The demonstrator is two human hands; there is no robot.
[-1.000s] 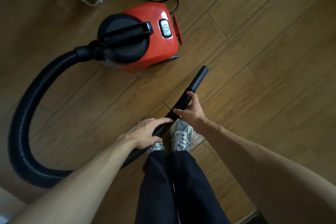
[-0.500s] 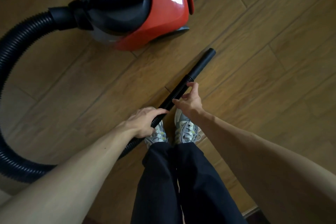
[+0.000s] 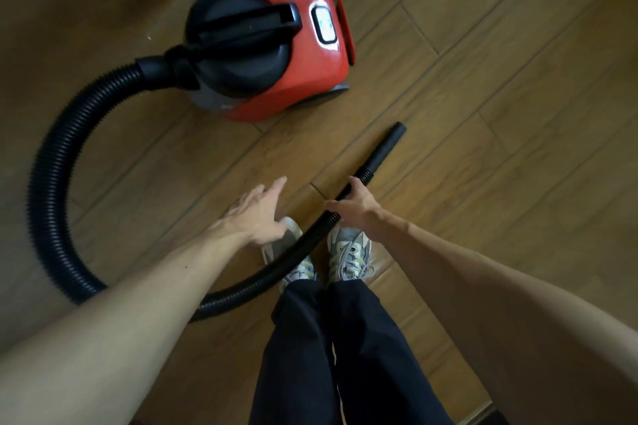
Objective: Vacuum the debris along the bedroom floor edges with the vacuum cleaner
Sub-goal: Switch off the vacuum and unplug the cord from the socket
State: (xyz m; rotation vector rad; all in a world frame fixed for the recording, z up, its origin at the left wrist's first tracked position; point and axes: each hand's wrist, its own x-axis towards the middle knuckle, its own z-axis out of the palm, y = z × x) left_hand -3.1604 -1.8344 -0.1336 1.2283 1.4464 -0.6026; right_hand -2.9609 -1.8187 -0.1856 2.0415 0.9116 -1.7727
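Vacuum cleaner [image 3: 297,55], red with a black lid, sits on the wooden floor [image 3: 518,114] ahead of the person's shoes [image 3: 348,252]. Its ribbed hose [image 3: 51,166] loops round to the left and back to the feet. The right hand [image 3: 355,205] is curled round the hose just behind the smooth nozzle tube [image 3: 385,148]. The left hand [image 3: 257,214] hovers beside the hose with fingers spread, holding nothing. I judge the free hand should press the power switch [image 3: 325,24]. The nozzle should then be kept low and led to the floor edges, with slack in the hose.
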